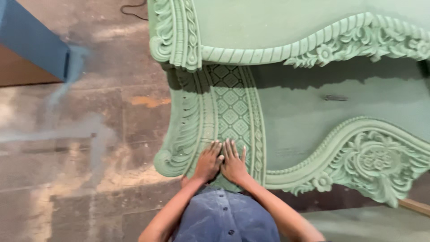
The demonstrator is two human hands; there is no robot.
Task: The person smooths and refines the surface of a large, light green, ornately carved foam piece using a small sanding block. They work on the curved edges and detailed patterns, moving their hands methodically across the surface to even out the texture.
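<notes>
- Dusty concrete floor (89, 134), blue panel (36, 40) upper left of frame.
- Green carved furniture piece (304, 116) fills centre and right.
- Left hand (208, 162) & right hand (234, 165) side by side at lower centre, grip apart, fingers flat on its lattice-carved post (230, 107).

Both hands are pressing flat, side by side, on a green carved panel (233, 112). The left hand (208, 162) and right hand (234, 163) are touching each other, fingers spread over the panel's diamond-lattice band (230, 105) near its lower end. Scrolled floral carvings (371, 161) are curving away to the right. A dusty stone floor (89, 148) is lying to the left.
</notes>
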